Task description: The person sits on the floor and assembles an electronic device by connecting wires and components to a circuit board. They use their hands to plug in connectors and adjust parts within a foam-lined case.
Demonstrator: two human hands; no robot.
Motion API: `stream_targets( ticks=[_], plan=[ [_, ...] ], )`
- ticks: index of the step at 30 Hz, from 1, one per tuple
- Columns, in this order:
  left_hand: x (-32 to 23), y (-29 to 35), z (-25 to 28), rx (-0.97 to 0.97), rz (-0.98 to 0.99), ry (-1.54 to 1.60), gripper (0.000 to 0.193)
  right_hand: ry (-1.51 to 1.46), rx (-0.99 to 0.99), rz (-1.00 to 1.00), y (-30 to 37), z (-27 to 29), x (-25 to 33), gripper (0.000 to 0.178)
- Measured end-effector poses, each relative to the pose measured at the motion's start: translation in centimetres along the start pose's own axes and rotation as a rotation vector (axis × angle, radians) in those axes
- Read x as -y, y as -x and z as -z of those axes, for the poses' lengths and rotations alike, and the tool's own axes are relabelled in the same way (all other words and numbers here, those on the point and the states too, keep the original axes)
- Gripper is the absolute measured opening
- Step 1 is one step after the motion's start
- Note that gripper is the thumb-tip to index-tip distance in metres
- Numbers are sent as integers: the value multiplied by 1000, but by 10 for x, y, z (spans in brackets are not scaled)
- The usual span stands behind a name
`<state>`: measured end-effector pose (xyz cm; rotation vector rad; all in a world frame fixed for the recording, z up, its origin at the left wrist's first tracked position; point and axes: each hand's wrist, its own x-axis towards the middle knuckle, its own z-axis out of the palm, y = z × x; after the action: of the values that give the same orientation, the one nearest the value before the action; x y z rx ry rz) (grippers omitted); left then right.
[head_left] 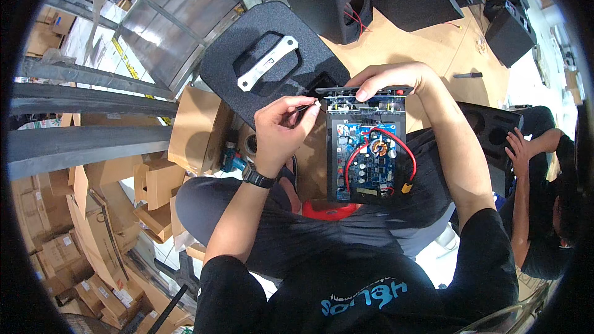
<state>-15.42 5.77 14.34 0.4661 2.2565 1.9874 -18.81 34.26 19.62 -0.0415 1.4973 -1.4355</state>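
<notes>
Black shirt (291,291) nearest; right hand (399,78) grips circuit unit (365,167) at far edge.

The leftmost black cabinet (317,55) looks rough and matt, its handle (267,64) smooth and metallic. Nearer, red wires (409,151) look like smooth plastic. Boxes (197,127) at left are matt cardboard.

Grey metal rack (93,146) at 9 o'clock. Pale floor (107,38) at 10 o'clock, bearing yellow-black tape (125,59). Lighting bright.
</notes>
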Motion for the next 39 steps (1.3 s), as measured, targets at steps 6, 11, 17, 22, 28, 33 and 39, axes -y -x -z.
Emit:
stream_targets(
  ticks=[6,11,17,22,28,33,39],
  plan=[
    [-5,-2,10,13,21,29,19,7,-16,1,0,3,2,63],
    [1,-7,3,-81,-2,96,24,23,19,6,1,6,4,69],
    [6,-16,5,-38,-275,-164,16,-1,8,-10,1,6,3,72],
    [5,-21,10,16,-380,-316,17,27,-65,-16,1,6,-2,74],
    [5,-22,7,-7,-452,-287,16,64,-62,-20,4,9,0,76],
    [1,-16,2,2,-368,-227,18,68,12,33,1,7,2,70],
    [2,-10,-4,20,147,366,18,51,11,36,1,4,6,64]
  ],
)
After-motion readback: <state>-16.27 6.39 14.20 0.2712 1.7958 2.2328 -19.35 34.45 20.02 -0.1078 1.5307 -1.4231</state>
